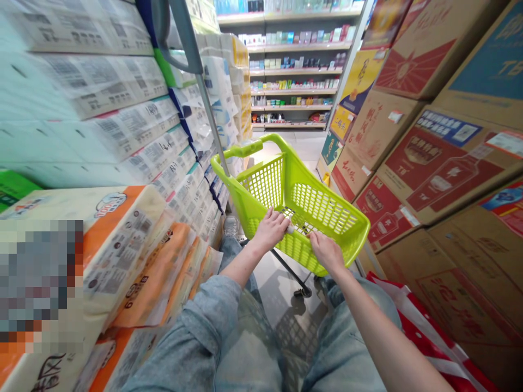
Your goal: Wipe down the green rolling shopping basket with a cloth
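A lime-green plastic shopping cart point(327, 218) stands in a narrow store aisle in front of me, its basket holding nothing that I can see. My left hand point(271, 230) is closed over the cart's push bar point(295, 230) at the near rim. My right hand point(326, 251) grips the same bar just to the right. Both forearms reach forward from the bottom of the view. A light denim sleeve covers my left upper arm.
Stacked tissue-paper packs point(122, 234) wall the left side, with a grey metal pole point(204, 92) leaning among them. Cardboard cartons point(433, 163) are piled high on the right. Shelves of bottles point(294, 71) close the far end of the tiled aisle. A red-and-white bag point(425, 332) lies low right.
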Motion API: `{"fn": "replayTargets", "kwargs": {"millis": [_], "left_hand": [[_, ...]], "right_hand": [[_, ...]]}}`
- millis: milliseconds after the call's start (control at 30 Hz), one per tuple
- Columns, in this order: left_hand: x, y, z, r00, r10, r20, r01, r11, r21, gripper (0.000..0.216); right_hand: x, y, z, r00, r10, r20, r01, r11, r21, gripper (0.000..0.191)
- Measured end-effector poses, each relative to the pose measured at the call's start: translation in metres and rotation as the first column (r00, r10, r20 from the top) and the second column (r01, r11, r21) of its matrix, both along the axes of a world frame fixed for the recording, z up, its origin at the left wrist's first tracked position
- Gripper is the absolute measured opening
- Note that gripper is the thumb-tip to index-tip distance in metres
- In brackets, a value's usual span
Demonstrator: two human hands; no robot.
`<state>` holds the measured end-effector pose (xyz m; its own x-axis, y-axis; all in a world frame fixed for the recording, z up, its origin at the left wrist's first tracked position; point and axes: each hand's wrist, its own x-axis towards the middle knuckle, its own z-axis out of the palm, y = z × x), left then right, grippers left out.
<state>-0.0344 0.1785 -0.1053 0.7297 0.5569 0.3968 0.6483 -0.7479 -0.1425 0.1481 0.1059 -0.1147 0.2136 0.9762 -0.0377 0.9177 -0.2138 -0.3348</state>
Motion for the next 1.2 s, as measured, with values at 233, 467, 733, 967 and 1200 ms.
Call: {"fn": "replayTargets", "kwargs": {"millis": [233, 467, 733, 967, 1200], "left_hand": [[-0.039, 0.024, 0.021, 0.998, 0.065, 0.024, -0.065, 0.998, 0.022, 0.014], [-0.06, 0.035, 0.019, 0.942, 0.218, 0.257, -0.222, 0.975, -0.013, 0.03], [-0.031, -0.003, -0.012, 0.817, 0.145, 0.558, -0.129, 0.989, -0.069, 0.03], [-0.032, -0.034, -0.047, 0.4, 0.479, 0.782, -0.386, 0.861, -0.33, 0.019], [-0.006, -0.036, -0.077, 0.285, 0.585, 0.759, -0.28, 0.809, -0.518, 0.023]], "right_hand": [[0.021, -0.005, -0.007, 0.99, 0.044, -0.134, -0.043, 0.999, 0.013, 0.04], [0.021, -0.004, -0.012, 0.989, 0.064, -0.135, -0.061, 0.998, 0.025, 0.042], [0.027, -0.007, -0.013, 0.979, 0.052, -0.195, -0.055, 0.998, -0.006, 0.043], [0.024, -0.011, -0.009, 0.982, 0.026, -0.188, -0.033, 0.999, -0.035, 0.041], [0.016, -0.014, -0.005, 0.989, 0.006, -0.15, -0.017, 0.997, -0.071, 0.044]]}}
